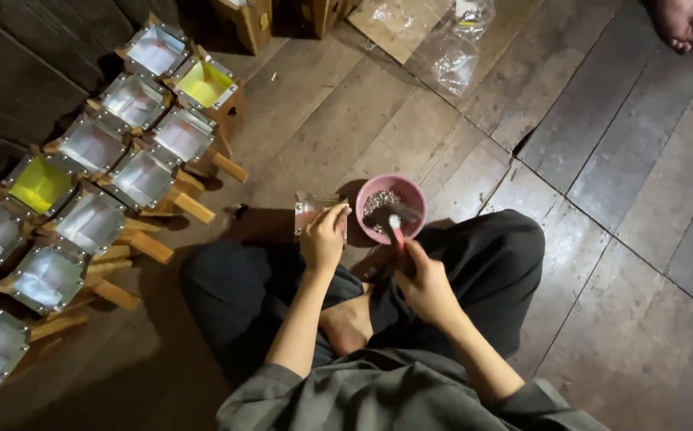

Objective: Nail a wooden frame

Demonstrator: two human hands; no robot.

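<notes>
- The left hand (324, 237) pinches a small clear plastic pouch (313, 209) by its near edge, fingers closed on it, and holds it upright just left of a pink bowl (391, 206).
- The right hand (424, 281) is closed around the pink handle of a small spoon (396, 228); the spoon's pale tip lies at the near rim of the bowl, over its contents.
- The bowl stands on the floor (602, 239) just ahead of both hands, between the pouch and the person's right knee. The pouch and the bowl are close together; whether they touch cannot be told.
- The person sits cross-legged on the floor in dark trousers and a grey-green top, one bare foot (348, 323) tucked between the forearms.
- The floor is of wide, worn wooden planks with gaps between them, dimly lit.
- At the left stand rows of square metal-rimmed trays on wooden frames (135, 175), packed edge to edge; most are lined pale white, two are yellow.
- Farther off lie crumpled clear plastic bags (454, 60) on a flat board, and another person's bare foot (685, 24) shows at the top right corner.
- The bowl is round and rosy pink, holding a heap of small grey-and-white bits. The pouch is see-through with a faint pinkish tint low down.
</notes>
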